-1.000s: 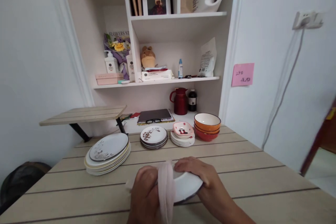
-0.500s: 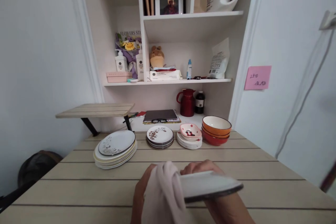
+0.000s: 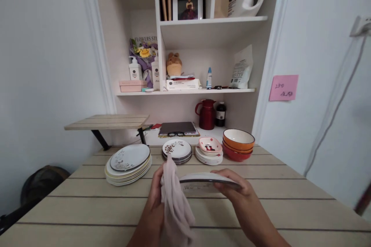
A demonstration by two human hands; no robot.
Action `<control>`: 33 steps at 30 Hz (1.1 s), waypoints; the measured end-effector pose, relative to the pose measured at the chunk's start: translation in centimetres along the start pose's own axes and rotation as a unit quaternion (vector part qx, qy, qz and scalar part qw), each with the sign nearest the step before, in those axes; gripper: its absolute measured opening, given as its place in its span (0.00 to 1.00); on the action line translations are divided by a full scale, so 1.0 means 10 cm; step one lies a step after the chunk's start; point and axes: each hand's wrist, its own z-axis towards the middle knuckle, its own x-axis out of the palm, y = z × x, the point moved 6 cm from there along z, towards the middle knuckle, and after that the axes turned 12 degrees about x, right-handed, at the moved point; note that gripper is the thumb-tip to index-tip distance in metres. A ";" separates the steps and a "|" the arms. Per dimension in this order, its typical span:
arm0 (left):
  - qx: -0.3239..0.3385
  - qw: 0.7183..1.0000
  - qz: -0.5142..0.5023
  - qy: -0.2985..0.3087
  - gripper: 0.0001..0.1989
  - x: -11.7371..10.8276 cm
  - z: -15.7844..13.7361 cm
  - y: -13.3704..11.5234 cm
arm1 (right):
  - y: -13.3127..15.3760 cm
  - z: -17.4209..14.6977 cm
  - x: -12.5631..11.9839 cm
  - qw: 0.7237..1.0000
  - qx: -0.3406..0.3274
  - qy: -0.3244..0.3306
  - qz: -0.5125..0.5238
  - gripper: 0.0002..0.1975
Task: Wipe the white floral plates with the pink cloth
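Left grip (image 3: 156,195): wrapped round a bunched-up cloth (image 3: 176,198), so pretty full.
Right grip (image 3: 236,186): closed on the right end of a plate (image 3: 199,178).
Plate: up in the air between the two grips; smooth white, gently domed back facing up, thin dark rim, bit of print on the face below. Left end meets the cloth, can't tell if the left grip has some of it too.
Cloth: soft, pale pink, hanging in loose folds below the left grip.
Counter (image 3: 290,202): pale wood-look planks with dark grooves, under both grips.
Big plates (image 3: 129,157): round white stack, left of and beyond the left grip, floral print on top.
Small plates (image 3: 177,149): dark-rimmed round stack, straight beyond the grips.
Saucers (image 3: 209,159): thin white pile beyond the right grip, squarish pink dish (image 3: 210,145) on top.
Bowls (image 3: 239,146): deep, glossy, nested, orange over red, right behind the right grip.
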 end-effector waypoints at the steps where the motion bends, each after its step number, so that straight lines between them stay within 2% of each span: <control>1: -0.038 0.999 -0.027 0.005 0.37 0.02 -0.02 0.00 | 0.01 -0.01 0.00 1.000 -0.002 -0.005 -0.017 0.10; 2: -0.069 0.996 -0.053 0.009 0.37 0.04 -0.05 0.00 | 0.02 -0.01 0.01 1.000 -0.004 -0.008 -0.030 0.10; 4: -0.091 0.992 -0.088 0.009 0.35 0.05 -0.09 -0.02 | 0.02 -0.03 0.03 0.998 -0.007 -0.011 -0.055 0.11; 6: -0.093 0.989 -0.117 0.022 0.32 0.05 -0.11 -0.03 | 0.03 -0.04 0.04 0.997 -0.018 -0.009 -0.079 0.11; 10: -0.104 0.969 -0.215 0.066 0.38 0.05 -0.08 -0.02 | 0.09 -0.06 0.01 0.990 -0.070 -0.011 -0.121 0.10; 12: -0.112 0.962 -0.238 0.079 0.36 0.07 -0.06 0.01 | 0.12 -0.08 0.00 0.985 -0.105 -0.013 -0.136 0.10; 14: -0.097 0.973 -0.194 0.082 0.32 0.07 -0.04 0.05 | 0.15 -0.09 0.00 0.980 -0.131 -0.011 -0.147 0.09; 16: -0.026 0.993 -0.083 0.085 0.31 0.07 -0.01 0.05 | 0.15 -0.10 0.01 0.978 -0.143 -0.006 -0.150 0.08; 17: 0.030 0.995 -0.015 0.098 0.33 0.09 0.00 0.02 | 0.15 -0.11 0.02 0.979 -0.141 -0.001 -0.147 0.08; 20: 0.152 0.968 0.149 0.135 0.29 0.14 -0.01 -0.07 | 0.13 -0.12 0.07 0.986 -0.113 0.017 -0.124 0.07; 22: 0.178 0.955 0.195 0.137 0.22 0.15 -0.01 -0.11 | 0.11 -0.12 0.11 0.990 -0.091 0.034 -0.101 0.07; 28: 0.106 0.977 0.183 0.028 0.15 0.12 0.00 -0.14 | -0.06 -0.12 0.20 0.998 0.029 0.039 0.035 0.10; 33: 0.055 0.986 0.151 -0.040 0.16 0.14 -0.06 -0.05 | -0.15 -0.16 0.30 0.966 0.102 0.031 0.236 0.16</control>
